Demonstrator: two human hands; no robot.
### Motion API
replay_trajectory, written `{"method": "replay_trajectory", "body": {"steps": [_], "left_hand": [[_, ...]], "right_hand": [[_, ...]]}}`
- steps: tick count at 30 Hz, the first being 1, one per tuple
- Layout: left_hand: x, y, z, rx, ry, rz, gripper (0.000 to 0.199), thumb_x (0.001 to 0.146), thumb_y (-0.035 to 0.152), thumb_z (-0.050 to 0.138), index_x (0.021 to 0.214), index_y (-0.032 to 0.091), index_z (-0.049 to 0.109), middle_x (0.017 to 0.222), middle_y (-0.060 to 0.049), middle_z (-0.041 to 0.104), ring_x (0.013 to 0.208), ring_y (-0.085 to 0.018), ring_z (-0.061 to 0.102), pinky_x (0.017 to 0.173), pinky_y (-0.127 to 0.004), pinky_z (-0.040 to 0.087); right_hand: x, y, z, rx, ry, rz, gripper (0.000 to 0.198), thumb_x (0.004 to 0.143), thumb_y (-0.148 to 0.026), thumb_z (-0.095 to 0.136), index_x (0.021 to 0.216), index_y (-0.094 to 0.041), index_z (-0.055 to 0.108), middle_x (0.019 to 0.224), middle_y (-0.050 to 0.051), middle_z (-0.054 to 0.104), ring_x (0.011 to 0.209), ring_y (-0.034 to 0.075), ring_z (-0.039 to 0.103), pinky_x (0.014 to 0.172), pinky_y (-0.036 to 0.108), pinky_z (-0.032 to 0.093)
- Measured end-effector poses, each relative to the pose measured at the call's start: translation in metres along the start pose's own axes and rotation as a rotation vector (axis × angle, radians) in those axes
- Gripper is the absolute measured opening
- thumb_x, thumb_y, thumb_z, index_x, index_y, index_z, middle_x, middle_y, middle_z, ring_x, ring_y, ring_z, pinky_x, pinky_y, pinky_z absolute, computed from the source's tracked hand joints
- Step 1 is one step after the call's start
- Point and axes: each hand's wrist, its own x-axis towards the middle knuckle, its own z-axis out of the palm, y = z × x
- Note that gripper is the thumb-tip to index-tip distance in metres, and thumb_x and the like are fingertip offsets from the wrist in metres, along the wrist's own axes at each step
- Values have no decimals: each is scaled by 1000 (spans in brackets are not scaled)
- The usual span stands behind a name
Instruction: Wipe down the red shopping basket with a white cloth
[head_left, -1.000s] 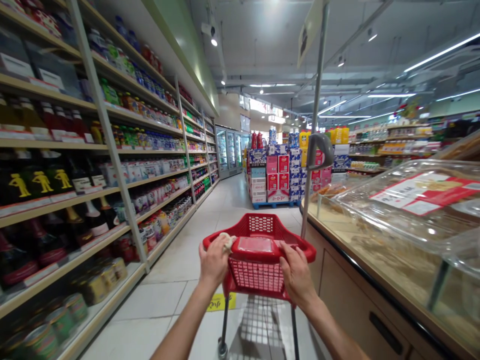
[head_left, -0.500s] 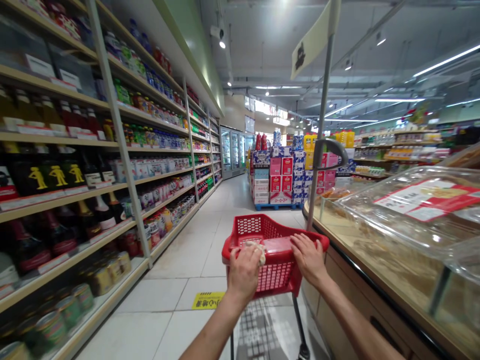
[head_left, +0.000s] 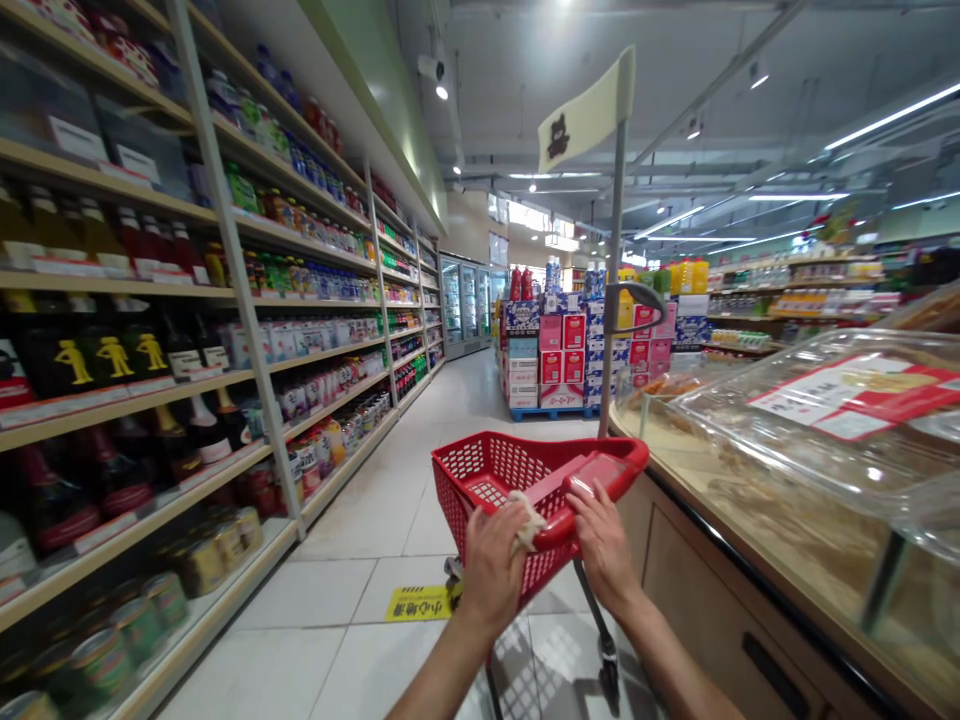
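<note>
In front of me stands a small red shopping cart (head_left: 480,470) with a perforated plastic basket, turned at an angle. No goods show in the visible part of its basket. My left hand (head_left: 491,560) is closed around a crumpled off-white cloth (head_left: 527,520), pressed against the near rim. On the same rim, further right, my right hand (head_left: 604,545) grips the red handle (head_left: 581,490), fingers laid over it. A grey pole (head_left: 616,220) rises behind the cart's right side, carrying a cream flag (head_left: 585,115) with a dark bear figure.
Shelves of bottles and cans (head_left: 322,340) line the left side. A wooden counter (head_left: 697,580) with clear plastic food covers (head_left: 810,390) runs close on the right. Stacked drink cartons (head_left: 562,350) stand ahead on a blue pallet. A yellow sign (head_left: 420,604) is on the tiled floor.
The cart has swung round, its basket's far end going left and its near edge now slanting. Both hands have moved with the rim. The pole and flag have shifted left and lower.
</note>
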Motion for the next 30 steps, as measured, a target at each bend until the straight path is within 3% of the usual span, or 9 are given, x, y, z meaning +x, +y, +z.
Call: {"method": "replay_trajectory", "body": {"steps": [4, 10, 12, 15, 17, 22, 24, 28, 30], "left_hand": [[16, 20, 15, -62, -55, 190, 27, 82, 22, 40, 105, 26, 53, 111, -3, 61, 106, -15, 52, 102, -46, 21], [14, -18, 17, -29, -33, -193, 28, 82, 20, 37, 102, 27, 55, 110, -3, 61, 102, -17, 54, 97, -53, 26], [10, -9, 20, -56, -30, -131, 27, 82, 20, 38, 102, 27, 55, 110, -3, 61, 103, -17, 54, 98, -51, 25], [8, 13, 27, -96, -36, 111, 27, 82, 22, 39, 103, 26, 55, 110, -3, 61, 104, -15, 53, 103, -47, 19], [6, 11, 28, -95, -47, 197, 28, 81, 23, 40, 104, 25, 55, 110, -4, 61, 104, -16, 53, 104, -47, 16], [-6, -23, 36, 17, -18, -62, 31, 80, 14, 36, 105, 22, 54, 114, -8, 59, 107, -18, 52, 98, -54, 21], [-9, -14, 45, 27, -19, -5, 32, 81, 15, 37, 107, 23, 52, 118, -7, 56, 111, -18, 49, 99, -53, 20], [-7, 17, 61, 18, -14, 278, 34, 82, 20, 40, 113, 28, 49, 120, -2, 55, 116, -15, 44, 105, -48, 11], [-5, 11, 63, 49, 6, 208, 32, 82, 20, 40, 112, 27, 51, 118, -3, 57, 112, -16, 47, 105, -48, 11]], "right_hand": [[-2, 0, -12, 106, 8, -27, 38, 87, -33, 30, 98, -18, 63, 111, 7, 59, 121, 22, 37, 95, 46, 37], [-12, -1, -27, 4, -15, -8, 35, 85, -35, 35, 106, -20, 59, 119, 7, 54, 118, 25, 40, 96, 51, 34], [-16, -9, -25, 35, -16, -24, 32, 84, -34, 38, 103, -20, 60, 117, 7, 55, 119, 25, 39, 96, 50, 34], [-17, -17, -26, 124, -6, 6, 29, 84, -32, 37, 88, -21, 64, 106, 6, 61, 117, 24, 41, 96, 48, 35], [-16, -17, -31, 178, 8, 58, 30, 84, -31, 36, 80, -21, 65, 101, 6, 63, 114, 24, 44, 95, 46, 36], [-14, -1, -49, 279, 54, 114, 26, 81, -33, 41, 71, -20, 63, 96, 8, 64, 113, 26, 45, 92, 45, 39], [-11, 10, -54, 301, 78, 117, 26, 80, -33, 43, 68, -20, 62, 93, 8, 65, 112, 25, 46, 92, 44, 39], [-1, 29, -64, 221, 61, 99, 28, 79, -34, 43, 63, -20, 61, 93, 9, 66, 109, 25, 49, 90, 44, 39], [3, 28, -69, 85, 38, 84, 28, 79, -35, 43, 64, -21, 62, 93, 7, 66, 104, 26, 52, 92, 49, 34]]}}
